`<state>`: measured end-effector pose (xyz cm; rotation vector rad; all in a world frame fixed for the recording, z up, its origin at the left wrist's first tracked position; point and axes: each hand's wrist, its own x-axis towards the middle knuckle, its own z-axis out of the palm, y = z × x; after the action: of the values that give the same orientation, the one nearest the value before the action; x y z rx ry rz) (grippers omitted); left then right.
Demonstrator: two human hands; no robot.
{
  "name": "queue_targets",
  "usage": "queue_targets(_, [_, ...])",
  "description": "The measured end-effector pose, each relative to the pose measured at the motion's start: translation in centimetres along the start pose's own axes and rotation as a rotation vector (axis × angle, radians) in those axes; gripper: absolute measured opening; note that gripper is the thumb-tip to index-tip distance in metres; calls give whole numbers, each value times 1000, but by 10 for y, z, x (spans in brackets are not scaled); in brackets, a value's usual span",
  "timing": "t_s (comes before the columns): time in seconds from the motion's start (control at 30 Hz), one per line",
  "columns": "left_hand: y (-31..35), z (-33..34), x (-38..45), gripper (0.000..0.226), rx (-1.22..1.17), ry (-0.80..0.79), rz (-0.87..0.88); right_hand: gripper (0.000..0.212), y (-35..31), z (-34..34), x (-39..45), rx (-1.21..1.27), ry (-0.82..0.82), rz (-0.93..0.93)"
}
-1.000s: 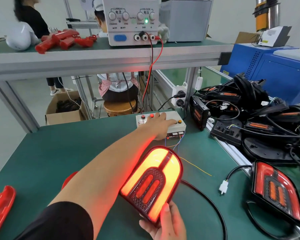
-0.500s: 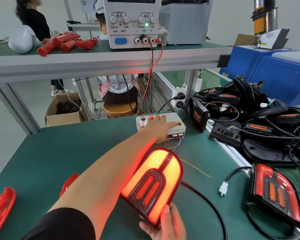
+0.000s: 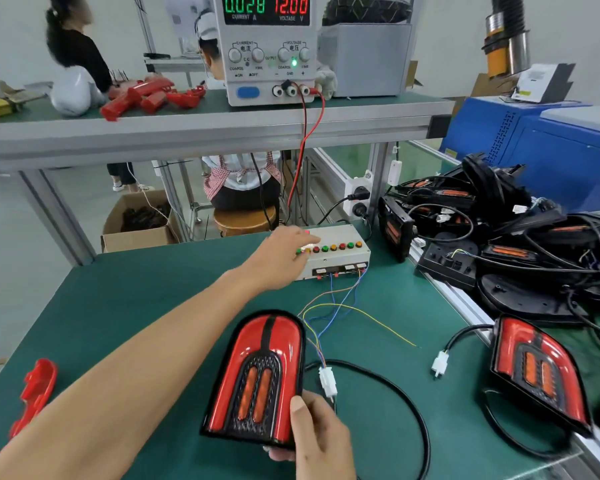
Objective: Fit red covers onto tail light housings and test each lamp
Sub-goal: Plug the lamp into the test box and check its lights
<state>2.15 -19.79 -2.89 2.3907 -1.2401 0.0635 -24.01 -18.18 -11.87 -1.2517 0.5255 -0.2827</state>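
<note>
On green desk (image 3: 125,306): lamp (image 3: 257,379) lengthwise toward switch box (image 3: 336,254), gripped by right hand (image 3: 312,434); left hand (image 3: 281,254) outstretched, pressing buttons.

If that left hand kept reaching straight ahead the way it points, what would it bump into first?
The left hand already rests on the white button box; going on, it would likely slide along the row of coloured buttons.
</note>
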Motion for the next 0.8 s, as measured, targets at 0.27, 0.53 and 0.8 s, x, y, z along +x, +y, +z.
queue_targets(0.27, [29,-26,-82,34,-72,23,-43,22,-3,0,-3,-102,-39,23])
queue_targets(0.53, [62,-22,-124,28,-63,-130,-43,36,-1,1,-1,-179,-48,49])
queue_targets(0.8, [79,-25,-144,28,-107,-95,-121,25,-8,-5,-24,-441,70,-114])
